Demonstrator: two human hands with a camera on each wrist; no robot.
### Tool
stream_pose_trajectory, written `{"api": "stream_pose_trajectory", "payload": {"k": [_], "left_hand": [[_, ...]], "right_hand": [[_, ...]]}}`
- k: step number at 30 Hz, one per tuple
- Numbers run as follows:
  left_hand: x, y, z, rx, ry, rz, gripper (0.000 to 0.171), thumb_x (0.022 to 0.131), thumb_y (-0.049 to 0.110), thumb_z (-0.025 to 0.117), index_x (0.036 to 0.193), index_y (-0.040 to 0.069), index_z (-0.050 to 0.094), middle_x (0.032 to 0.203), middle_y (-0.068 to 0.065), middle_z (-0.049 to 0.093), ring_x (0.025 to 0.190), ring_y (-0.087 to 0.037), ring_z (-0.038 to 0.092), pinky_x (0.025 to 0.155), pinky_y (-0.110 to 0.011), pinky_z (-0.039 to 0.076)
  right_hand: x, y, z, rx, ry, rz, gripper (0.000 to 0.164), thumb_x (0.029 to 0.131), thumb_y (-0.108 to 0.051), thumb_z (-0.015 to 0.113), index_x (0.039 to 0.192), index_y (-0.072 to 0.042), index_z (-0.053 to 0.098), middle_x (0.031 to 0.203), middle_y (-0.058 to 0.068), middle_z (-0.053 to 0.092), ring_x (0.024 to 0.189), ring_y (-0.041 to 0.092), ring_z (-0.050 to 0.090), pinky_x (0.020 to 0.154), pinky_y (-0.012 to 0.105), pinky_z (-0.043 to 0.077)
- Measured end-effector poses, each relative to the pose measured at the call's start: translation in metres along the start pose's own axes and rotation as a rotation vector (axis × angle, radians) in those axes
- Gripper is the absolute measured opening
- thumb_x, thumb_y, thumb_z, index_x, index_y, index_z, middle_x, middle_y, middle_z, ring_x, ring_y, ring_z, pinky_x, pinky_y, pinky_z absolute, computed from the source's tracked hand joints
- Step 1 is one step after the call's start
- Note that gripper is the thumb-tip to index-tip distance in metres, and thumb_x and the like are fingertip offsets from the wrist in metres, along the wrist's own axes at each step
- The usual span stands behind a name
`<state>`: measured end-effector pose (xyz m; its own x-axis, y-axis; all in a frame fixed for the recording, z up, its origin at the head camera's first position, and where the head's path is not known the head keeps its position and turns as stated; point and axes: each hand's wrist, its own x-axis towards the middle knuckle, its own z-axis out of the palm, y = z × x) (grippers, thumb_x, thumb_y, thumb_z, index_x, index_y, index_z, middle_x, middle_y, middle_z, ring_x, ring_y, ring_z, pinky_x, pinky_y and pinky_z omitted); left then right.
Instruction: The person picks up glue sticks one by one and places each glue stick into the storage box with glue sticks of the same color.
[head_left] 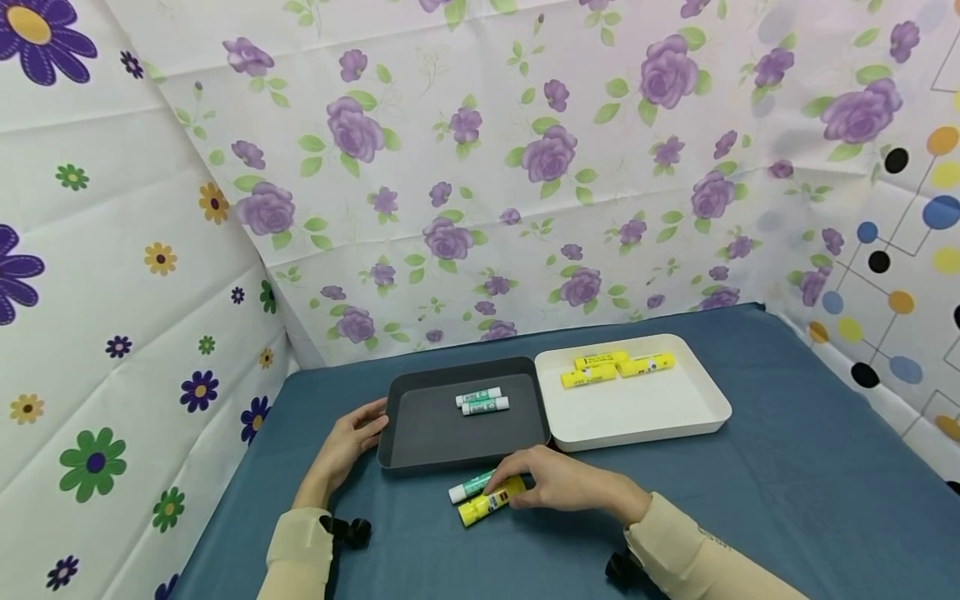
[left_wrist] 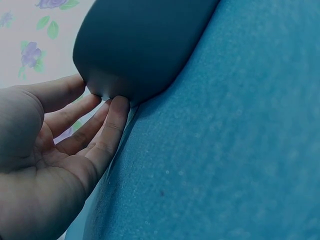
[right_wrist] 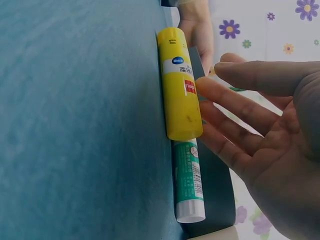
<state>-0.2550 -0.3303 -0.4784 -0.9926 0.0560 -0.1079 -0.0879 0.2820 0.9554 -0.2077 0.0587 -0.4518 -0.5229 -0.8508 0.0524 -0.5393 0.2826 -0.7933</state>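
A yellow glue stick (head_left: 478, 507) lies on the blue cloth in front of the dark grey tray (head_left: 423, 429), beside a green-and-white glue stick (head_left: 467, 488). My right hand (head_left: 558, 482) is over both; in the right wrist view its fingers (right_wrist: 235, 102) reach the yellow stick's side while the thumb stands apart from it. At the tray's left side is my left hand (head_left: 348, 446), its fingertips (left_wrist: 119, 104) touching the tray's outer edge. Two green-and-white glue sticks (head_left: 485, 406) lie inside the grey tray.
A white tray (head_left: 637, 412) adjoins the grey one on the right and holds three yellow glue sticks (head_left: 588, 376). Blue cloth (head_left: 795, 483) covers the table. Flowered sheets (head_left: 450, 167) hang behind and to the left, and a dotted sheet (head_left: 900, 333) at the right.
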Motion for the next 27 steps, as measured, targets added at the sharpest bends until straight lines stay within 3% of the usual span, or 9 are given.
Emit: {"api": "stream_pose_trajectory", "payload": {"k": [7, 16, 27], "left_hand": [[-0.001, 0.001, 0.000, 0.006, 0.001, 0.002, 0.054, 0.110, 0.022, 0.058, 0.159, 0.009, 0.042, 0.146, -0.019, 0.050, 0.135, -0.033, 0.051, 0.110, -0.040, 0.051], [0.000, 0.000, 0.001, 0.008, 0.007, -0.004, 0.053, 0.110, 0.021, 0.058, 0.159, 0.009, 0.043, 0.146, -0.020, 0.050, 0.135, -0.033, 0.051, 0.110, -0.043, 0.050], [-0.001, 0.001, 0.001, 0.002, 0.002, -0.003, 0.054, 0.110, 0.022, 0.057, 0.160, 0.009, 0.042, 0.145, -0.019, 0.049, 0.135, -0.033, 0.050, 0.111, -0.043, 0.050]], "right_hand": [[0.001, -0.003, 0.003, -0.011, -0.009, 0.016, 0.034, 0.099, -0.007, 0.071, 0.128, -0.026, 0.075, 0.126, -0.016, 0.067, 0.119, 0.006, 0.059, 0.105, 0.036, 0.050], [0.002, -0.003, 0.005, -0.009, -0.008, -0.060, 0.032, 0.099, -0.003, 0.070, 0.126, -0.019, 0.076, 0.124, -0.011, 0.067, 0.114, 0.008, 0.062, 0.102, 0.033, 0.053], [0.003, -0.005, 0.011, -0.104, -0.008, -0.022, 0.035, 0.099, -0.004, 0.070, 0.128, -0.021, 0.076, 0.126, -0.012, 0.065, 0.115, 0.003, 0.059, 0.102, 0.027, 0.053]]}}
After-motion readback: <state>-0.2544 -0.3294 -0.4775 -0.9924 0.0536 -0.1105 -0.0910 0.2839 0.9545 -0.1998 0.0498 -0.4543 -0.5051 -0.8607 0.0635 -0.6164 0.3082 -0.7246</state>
